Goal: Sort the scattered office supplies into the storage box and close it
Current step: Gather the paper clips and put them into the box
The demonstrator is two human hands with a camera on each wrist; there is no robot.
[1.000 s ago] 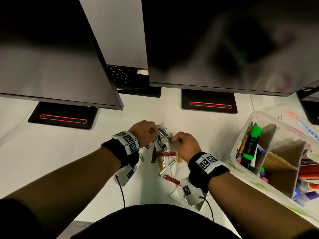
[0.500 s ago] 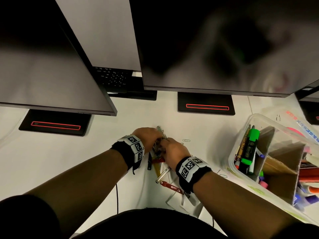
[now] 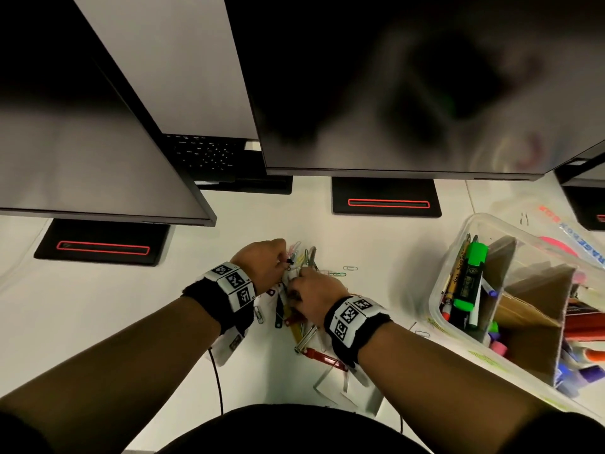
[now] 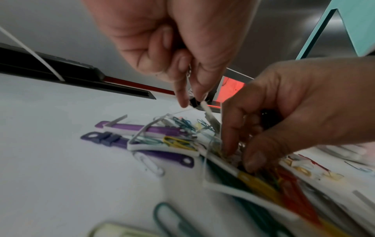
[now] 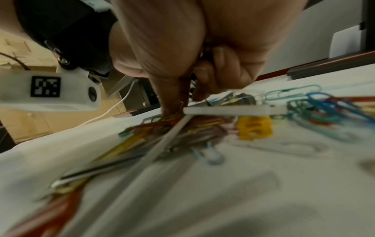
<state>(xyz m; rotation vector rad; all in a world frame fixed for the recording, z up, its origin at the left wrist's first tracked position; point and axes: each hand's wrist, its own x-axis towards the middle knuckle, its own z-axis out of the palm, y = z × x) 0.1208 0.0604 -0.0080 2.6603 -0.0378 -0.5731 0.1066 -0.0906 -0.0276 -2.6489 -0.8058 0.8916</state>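
From the head camera I take in the white desk (image 3: 98, 306) first, with two dark monitors (image 3: 393, 93) looming across the top and the clear storage box (image 3: 458, 244) sitting open at about 3 o'clock, its cardboard dividers already parting pens and a green highlighter (image 3: 471, 276). None of that shows in the wrist views, which give me only the pile of clips and fasteners (image 3: 294, 309) near the centre of the desk, just toward 6 o'clock from both hands. The left wrist camera shows what the head view hides: purple file fasteners (image 4: 146, 129) lying flat at 9 o'clock of the heap, a white paper clip (image 4: 150, 165) beside them, and yellow, teal and red clips tangled further right. My left hand (image 3: 265, 263) has its fingers (image 4: 182, 89) curled downward, pinching a small black binder clip (image 4: 194, 101) and a white strip just above the pile. My right hand (image 3: 314, 299) is curled too, fingertips (image 4: 253, 158) pressed into the heap (the right wrist view is badly blurred), thumb planted among red and yellow pieces (image 5: 170, 118); I cannot tell which piece it actually grips.
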